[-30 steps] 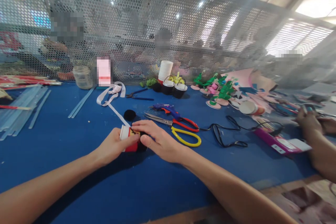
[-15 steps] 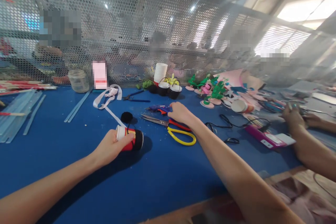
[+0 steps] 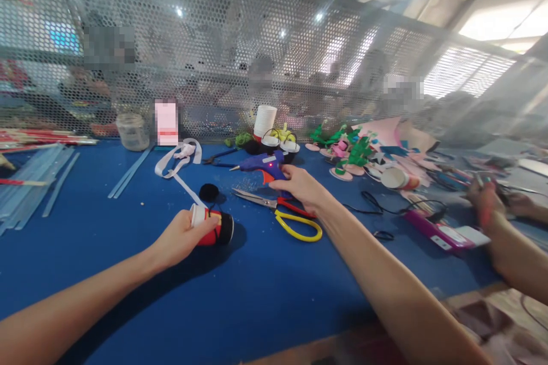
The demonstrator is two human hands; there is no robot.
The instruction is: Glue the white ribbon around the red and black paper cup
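Observation:
My left hand (image 3: pixel 180 238) is closed around a paper cup (image 3: pixel 208 230) wrapped in red, yellow and black, tilted on its side just over the table. A black pompom (image 3: pixel 209 192) lies right behind the cup. In my right hand (image 3: pixel 301 187) is a blue glue gun (image 3: pixel 261 163) with an orange trigger, its nozzle pointing left and a small red light glowing on its body. Scissors (image 3: pixel 274 205) with one red and one yellow handle loop lie under and in front of my right hand, blades to the left.
White ribbon (image 3: pixel 184 151), pliers (image 3: pixel 222 154), a clear jar (image 3: pixel 132 132) and stacked white cups (image 3: pixel 265 121) stand or lie toward the mesh panel. Clear glue sticks (image 3: pixel 34 179) are at left. A purple power strip (image 3: pixel 436 232) sits at right, near another person's hand (image 3: pixel 488 199).
My right hand has lifted the glue gun from the table and brought it up, its body now fully showing. My left hand stays on the cup. The view has shifted slightly.

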